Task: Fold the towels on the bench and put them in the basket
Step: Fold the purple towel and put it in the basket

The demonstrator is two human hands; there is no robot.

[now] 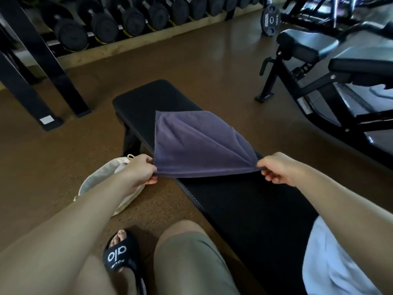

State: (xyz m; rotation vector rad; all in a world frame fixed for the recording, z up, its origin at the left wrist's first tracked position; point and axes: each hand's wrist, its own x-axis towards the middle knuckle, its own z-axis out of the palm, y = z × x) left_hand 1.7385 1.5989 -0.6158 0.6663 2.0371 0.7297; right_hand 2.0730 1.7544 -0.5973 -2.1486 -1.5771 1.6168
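A purple-grey towel (197,143) is stretched over the black flat bench (244,205), its near edge lifted and its far part lying on the pad. My left hand (141,170) pinches the towel's near left corner. My right hand (278,168) pinches the near right corner. A cream fabric basket (100,182) sits on the floor to the left of the bench, partly hidden behind my left forearm. A white towel (331,267) lies on the bench's near right end, under my right arm.
A dumbbell rack (119,24) runs along the back wall. An adjustable bench and machine frame (314,67) stand at the right. Black rack legs (42,67) stand at the left. My knee and a sandalled foot (121,254) are at the bottom, on brown floor.
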